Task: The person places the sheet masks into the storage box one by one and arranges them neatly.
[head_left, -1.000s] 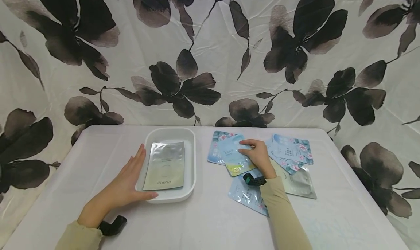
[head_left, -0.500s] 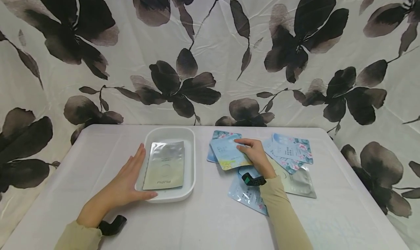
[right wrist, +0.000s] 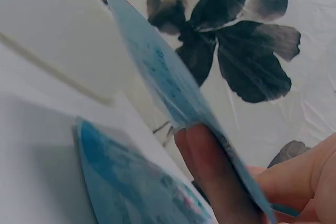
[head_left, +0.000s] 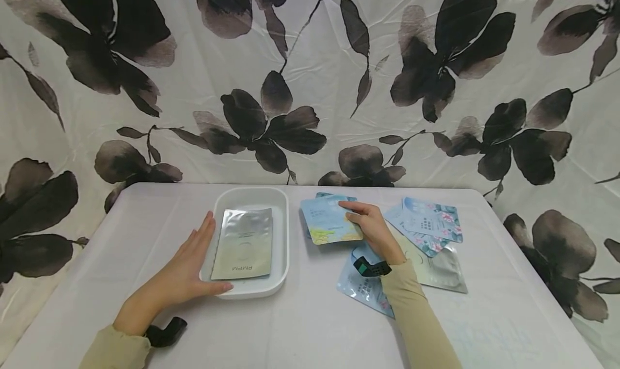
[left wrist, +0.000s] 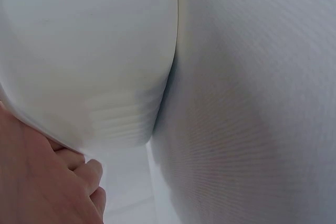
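Observation:
My right hand (head_left: pixel 374 228) pinches a blue face mask packet (head_left: pixel 330 222) with a yellow end between fingers and thumb. The right wrist view shows this mask packet (right wrist: pixel 157 74) edge-on, raised above a flowered blue packet (right wrist: pixel 134 179). In the head view that lower packet is mostly hidden behind it. My left hand (head_left: pixel 180 267) rests along the left side of the white tray (head_left: pixel 284 250), fingers straight and thumb at the near corner. In the tray lies a silver-green PMPM packet (head_left: pixel 244 245). The left wrist view shows my fingers (left wrist: pixel 86 177) against the tray wall (left wrist: pixel 89 66).
Blue flowered packets (head_left: pixel 431 221) lie overlapping at the right, on top of a pale green foil packet (head_left: pixel 443 269). Another blue packet (head_left: pixel 364 283) lies partly under my right forearm. A white cloth covers the table (head_left: pixel 310 331); a floral curtain (head_left: pixel 339 89) hangs behind.
My right hand has drawn the blue and yellow mask packet up and left, toward the tray, over the flowered packet. My left hand and the tray stay put.

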### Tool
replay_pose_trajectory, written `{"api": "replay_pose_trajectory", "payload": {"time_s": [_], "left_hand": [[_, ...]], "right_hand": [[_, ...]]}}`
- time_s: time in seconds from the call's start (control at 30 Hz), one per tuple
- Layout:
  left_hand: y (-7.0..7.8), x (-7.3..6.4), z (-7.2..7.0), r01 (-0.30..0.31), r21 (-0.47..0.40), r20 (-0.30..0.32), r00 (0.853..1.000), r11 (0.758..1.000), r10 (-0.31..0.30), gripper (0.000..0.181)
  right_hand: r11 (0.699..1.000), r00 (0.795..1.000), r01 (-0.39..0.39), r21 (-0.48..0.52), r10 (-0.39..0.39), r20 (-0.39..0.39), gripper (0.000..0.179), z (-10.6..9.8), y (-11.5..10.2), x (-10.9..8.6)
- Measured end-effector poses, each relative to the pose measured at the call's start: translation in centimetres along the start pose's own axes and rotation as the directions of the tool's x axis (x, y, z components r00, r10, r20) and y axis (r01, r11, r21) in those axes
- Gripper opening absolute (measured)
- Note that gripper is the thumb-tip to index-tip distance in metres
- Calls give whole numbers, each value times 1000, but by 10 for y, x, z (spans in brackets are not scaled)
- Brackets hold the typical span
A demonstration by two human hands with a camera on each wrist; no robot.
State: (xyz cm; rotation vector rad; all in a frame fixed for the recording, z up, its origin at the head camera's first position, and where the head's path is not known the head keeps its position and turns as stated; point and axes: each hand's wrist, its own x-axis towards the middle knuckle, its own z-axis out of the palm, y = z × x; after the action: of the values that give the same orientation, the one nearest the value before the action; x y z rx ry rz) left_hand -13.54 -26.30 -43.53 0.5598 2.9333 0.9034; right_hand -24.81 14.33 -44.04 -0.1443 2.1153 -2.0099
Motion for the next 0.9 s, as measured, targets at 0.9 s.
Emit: {"api": "replay_pose_trajectory", "payload": {"time_s": [0.9], "left_hand": [[0,1,0,-22,-3,-3,1000,1000,22,137]], "right_hand": [[981,958,87,172,-130,257,45,50,-44,-17]]}}
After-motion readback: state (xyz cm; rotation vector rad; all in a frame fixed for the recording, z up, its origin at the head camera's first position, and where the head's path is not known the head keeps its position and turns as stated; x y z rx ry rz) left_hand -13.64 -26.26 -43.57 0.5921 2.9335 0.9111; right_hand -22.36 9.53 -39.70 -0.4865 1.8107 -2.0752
